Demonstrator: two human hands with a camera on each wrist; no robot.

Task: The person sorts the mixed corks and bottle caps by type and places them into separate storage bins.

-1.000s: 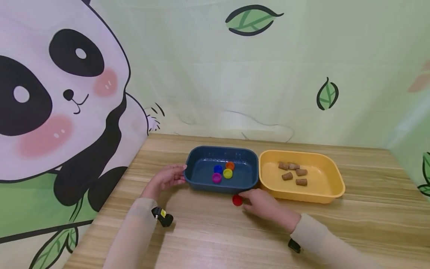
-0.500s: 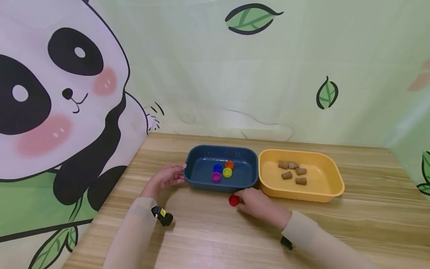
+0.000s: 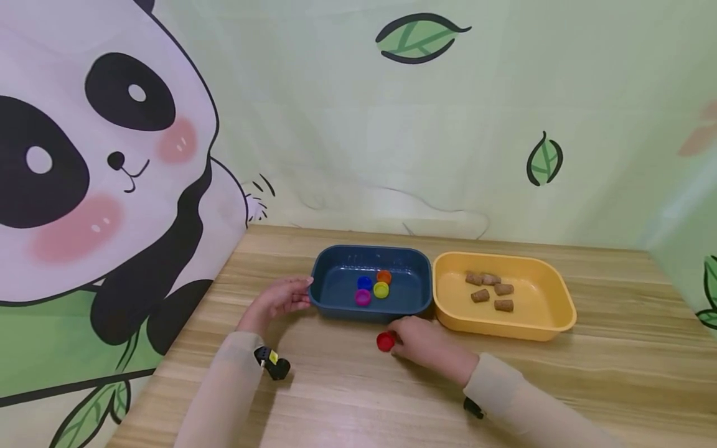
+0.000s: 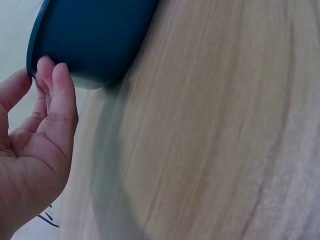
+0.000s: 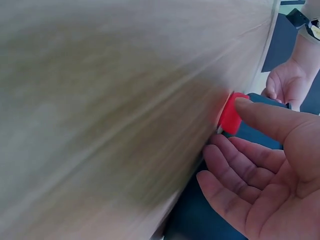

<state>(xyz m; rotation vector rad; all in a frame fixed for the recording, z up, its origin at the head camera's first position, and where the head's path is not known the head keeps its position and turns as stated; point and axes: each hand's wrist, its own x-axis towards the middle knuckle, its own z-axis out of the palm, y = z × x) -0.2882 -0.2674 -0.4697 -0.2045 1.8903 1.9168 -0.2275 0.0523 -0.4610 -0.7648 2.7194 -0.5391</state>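
At its left end, the blue tray [image 3: 371, 314] is held by my left hand [image 3: 282, 295]. The thumb lies at the rim and the fingers [image 4: 62, 95] rest against the outer wall. In front of the tray, my right hand [image 3: 428, 343] pinches a small red bottle cap [image 3: 385, 341] low at the table. The right wrist view shows the thumb on the side of the red cap [image 5: 231, 114], with the other fingers loosely curled below. Inside the tray lie blue [image 3: 365, 283], orange [image 3: 383, 277], yellow [image 3: 381, 290] and magenta [image 3: 363, 297] caps.
A yellow tray [image 3: 551, 320] stands against the blue tray's right end, with several brown corks [image 3: 480, 295] in it. The wooden table [image 3: 330, 398] runs back to a cloth backdrop [image 3: 336, 124] printed with a panda and leaves.
My right hand has shifted left and slightly toward me along the blue tray's front, taking the red bottle cap with it. The left hand has stayed at the tray's end.
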